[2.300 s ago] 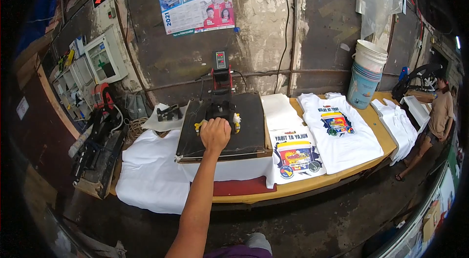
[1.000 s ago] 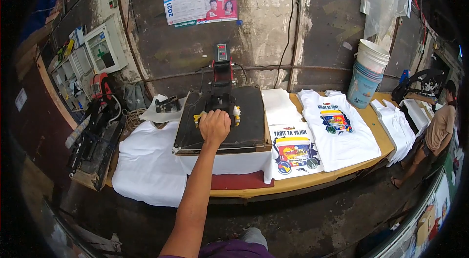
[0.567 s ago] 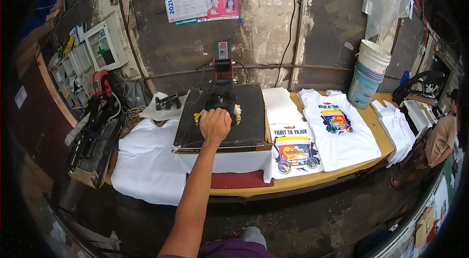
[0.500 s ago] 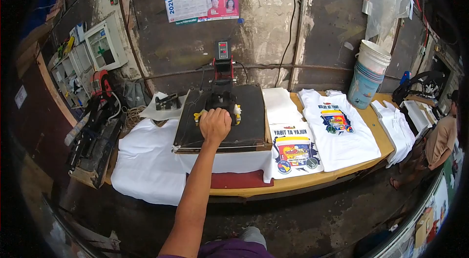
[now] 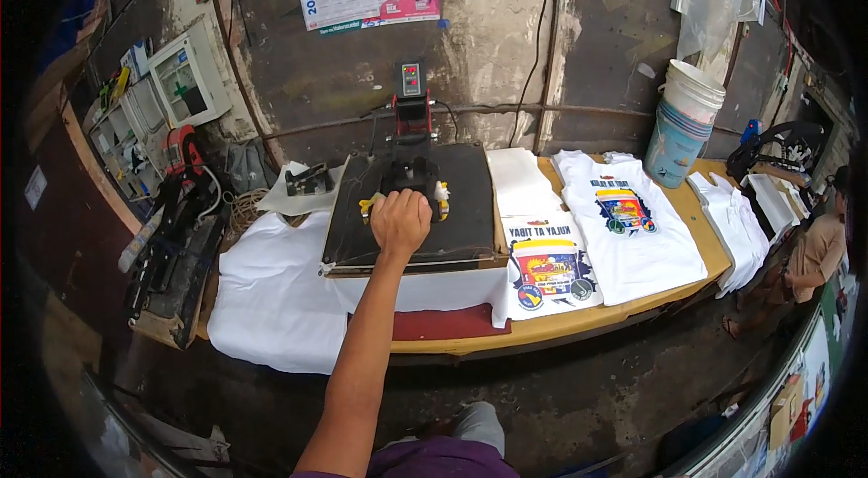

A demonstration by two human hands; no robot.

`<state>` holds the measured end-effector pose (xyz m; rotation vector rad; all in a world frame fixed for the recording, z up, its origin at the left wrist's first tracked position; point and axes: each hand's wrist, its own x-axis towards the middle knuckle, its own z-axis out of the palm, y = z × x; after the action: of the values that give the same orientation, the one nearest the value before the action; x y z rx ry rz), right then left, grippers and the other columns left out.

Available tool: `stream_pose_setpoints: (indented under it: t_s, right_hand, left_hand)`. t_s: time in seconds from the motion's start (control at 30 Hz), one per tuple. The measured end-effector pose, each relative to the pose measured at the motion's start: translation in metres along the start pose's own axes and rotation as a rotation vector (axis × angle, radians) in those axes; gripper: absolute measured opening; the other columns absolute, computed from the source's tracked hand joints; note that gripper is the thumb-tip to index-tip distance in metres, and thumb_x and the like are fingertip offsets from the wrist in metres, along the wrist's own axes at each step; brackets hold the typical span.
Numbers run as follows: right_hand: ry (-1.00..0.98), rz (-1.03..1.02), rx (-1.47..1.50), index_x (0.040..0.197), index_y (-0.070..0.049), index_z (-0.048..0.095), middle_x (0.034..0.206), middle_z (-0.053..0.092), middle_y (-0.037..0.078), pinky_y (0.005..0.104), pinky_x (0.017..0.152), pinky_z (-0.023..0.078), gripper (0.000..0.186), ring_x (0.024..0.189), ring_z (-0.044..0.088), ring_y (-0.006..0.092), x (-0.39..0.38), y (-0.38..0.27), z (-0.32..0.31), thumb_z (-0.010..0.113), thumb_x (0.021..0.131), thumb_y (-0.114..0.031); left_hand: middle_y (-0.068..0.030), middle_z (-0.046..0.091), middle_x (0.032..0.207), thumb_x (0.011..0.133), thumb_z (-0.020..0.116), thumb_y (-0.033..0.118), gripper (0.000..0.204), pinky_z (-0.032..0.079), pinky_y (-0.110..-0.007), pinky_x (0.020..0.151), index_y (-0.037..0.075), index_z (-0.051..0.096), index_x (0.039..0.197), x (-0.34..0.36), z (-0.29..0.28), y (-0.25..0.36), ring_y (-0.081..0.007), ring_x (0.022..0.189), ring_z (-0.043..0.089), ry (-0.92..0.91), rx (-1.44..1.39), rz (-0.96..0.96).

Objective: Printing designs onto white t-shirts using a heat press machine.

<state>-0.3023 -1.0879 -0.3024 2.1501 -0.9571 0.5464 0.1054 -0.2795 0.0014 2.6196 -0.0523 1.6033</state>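
My left hand (image 5: 400, 221) is closed over the handle bar of a heat press, its arm reaching up from the lower edge. The press's black top plate (image 5: 357, 238) is down. White fabric (image 5: 434, 290) sticks out from beneath the plate and hangs at the front, over a red pad (image 5: 452, 322). Yellowish ends of the handle (image 5: 442, 208) show on either side of my fist. Behind it stands a control box (image 5: 411, 78) with red lit digits. My right hand is not in view.
Left of the press lies a plain white shirt (image 5: 271, 297). On its right are a mirrored print sheet (image 5: 551, 274) and printed white shirts (image 5: 633, 234) on the yellow table (image 5: 443, 345). Stacked buckets (image 5: 680, 130) stand behind. Another press (image 5: 167, 247) is far left; a person (image 5: 814, 256) is far right.
The view has tilted a little, so the table and wall sit slightly higher. My left hand stays on the press handle, and the plate remains down.
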Motion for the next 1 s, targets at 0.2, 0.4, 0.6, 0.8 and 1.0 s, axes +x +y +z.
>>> stream_pose_setpoints:
  t_s: [0.2,0.4,0.6,0.8,1.0]
  right_hand:
    - [-0.143,0.186,0.161,0.127,0.007,0.056,0.1,0.063,0.023,0.0521,0.077,0.053,0.084,0.088,0.063,0.0406,0.0,-0.002,0.002,0.071,0.065,-0.047]
    - [-0.139,0.083,0.077,0.116,0.0,0.067,0.107,0.064,0.024,0.0511,0.076,0.053,0.064,0.091,0.063,0.0391,-0.004,0.002,0.017,0.07,0.071,-0.046]
    - [-0.101,-0.077,-0.125,0.094,-0.013,0.079,0.124,0.063,0.028,0.0488,0.078,0.052,0.034,0.097,0.063,0.0372,-0.007,0.003,0.026,0.058,0.087,-0.038]
    - [-0.281,-0.106,-0.056,0.099,-0.012,0.078,0.122,0.062,0.028,0.0504,0.076,0.051,0.036,0.093,0.062,0.0382,0.002,0.001,-0.009,0.058,0.085,-0.038]
    - [-0.016,0.013,0.023,0.115,0.005,0.061,0.097,0.061,0.022,0.0541,0.071,0.051,0.076,0.085,0.061,0.0412,-0.006,0.001,0.016,0.073,0.062,-0.049]
  left_hand:
    - [-0.0037,0.057,0.073,0.09,0.058,0.022,0.02,0.039,-0.04,0.066,0.012,0.062,0.074,-0.001,0.0,-0.001,-0.0245,0.07,0.055,0.017,0.014,0.021]
    - [-0.0036,0.056,0.072,0.09,0.058,0.021,0.02,0.039,-0.04,0.066,0.012,0.061,0.073,0.0,0.0,-0.001,-0.0243,0.069,0.055,0.027,0.016,0.02]
    - [-0.0045,0.056,0.072,0.09,0.057,0.02,0.02,0.039,-0.041,0.066,0.011,0.06,0.072,0.0,0.0,0.0,-0.0251,0.069,0.055,0.043,0.002,0.019]
    - [-0.0046,0.056,0.071,0.09,0.058,0.02,0.02,0.039,-0.041,0.064,0.011,0.061,0.072,0.001,0.0,0.002,-0.0249,0.069,0.056,0.07,0.025,0.022]
    - [-0.0051,0.057,0.07,0.09,0.059,0.019,0.021,0.039,-0.042,0.066,0.009,0.061,0.072,0.004,-0.005,0.006,-0.0259,0.07,0.056,0.01,0.014,-0.01]
